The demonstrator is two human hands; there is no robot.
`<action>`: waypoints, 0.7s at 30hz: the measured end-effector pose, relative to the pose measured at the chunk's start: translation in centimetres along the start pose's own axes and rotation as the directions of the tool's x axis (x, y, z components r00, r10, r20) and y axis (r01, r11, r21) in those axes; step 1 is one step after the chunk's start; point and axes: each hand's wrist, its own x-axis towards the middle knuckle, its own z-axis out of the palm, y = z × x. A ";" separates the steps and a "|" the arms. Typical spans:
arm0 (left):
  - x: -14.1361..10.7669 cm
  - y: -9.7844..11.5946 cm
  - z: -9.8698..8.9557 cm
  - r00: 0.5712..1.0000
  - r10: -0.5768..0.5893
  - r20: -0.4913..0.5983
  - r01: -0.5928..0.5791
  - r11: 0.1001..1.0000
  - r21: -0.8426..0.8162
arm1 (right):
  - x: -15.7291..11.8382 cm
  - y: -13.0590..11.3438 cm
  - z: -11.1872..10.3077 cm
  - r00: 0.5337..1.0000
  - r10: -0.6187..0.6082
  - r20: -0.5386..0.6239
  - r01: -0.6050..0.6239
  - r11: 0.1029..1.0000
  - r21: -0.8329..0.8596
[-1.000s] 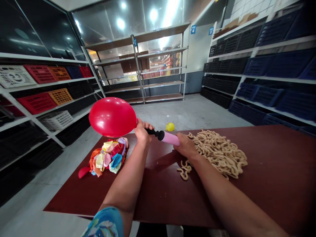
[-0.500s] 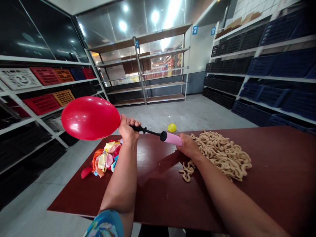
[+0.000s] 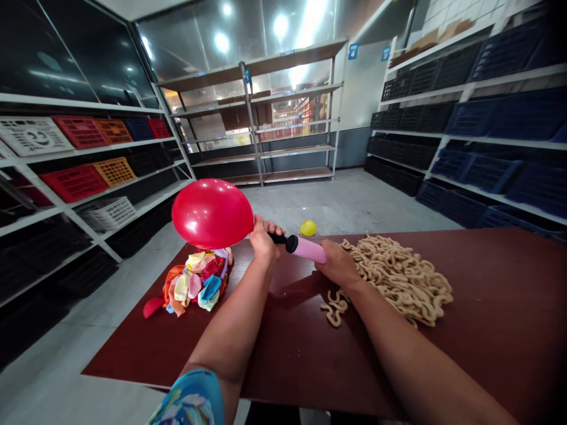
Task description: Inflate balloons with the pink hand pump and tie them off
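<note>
My left hand is closed round the black nozzle end of a hand pump, with the neck of a red inflated balloon at its fingers. The balloon points out to the left. My right hand grips the pink barrel of the pump. Almost none of the pump's black rod shows between barrel and left hand. Uninflated balloons in many colours lie in a pile left of my left forearm. Beside my right hand is a heap of beige curled pieces.
The dark red table spans the foreground. A yellow balloon sits on the floor beyond its far edge. Shelves with coloured crates stand at left, a metal rack behind, and shelves of dark crates at right.
My left hand has moved right, toward my right hand, bringing the red balloon along. The pump's rod has slid into the barrel. More of the balloon pile shows.
</note>
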 end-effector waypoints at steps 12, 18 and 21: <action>2.6 4.9 -1.7 0.991 0.133 0.020 -0.132 0.990 -0.044 | 0.5 1.2 -0.2 0.997 0.072 0.001 -0.072 0.995 -0.064; 2.4 3.7 -1.6 0.993 0.118 -0.009 -0.119 0.991 -0.069 | 0.3 1.7 0.2 0.990 0.137 -0.024 -0.139 0.976 -0.168; 1.9 2.0 -1.4 0.998 0.060 -0.014 -0.061 0.994 -0.093 | 0.1 0.6 -0.1 0.995 0.075 -0.067 -0.086 0.979 -0.185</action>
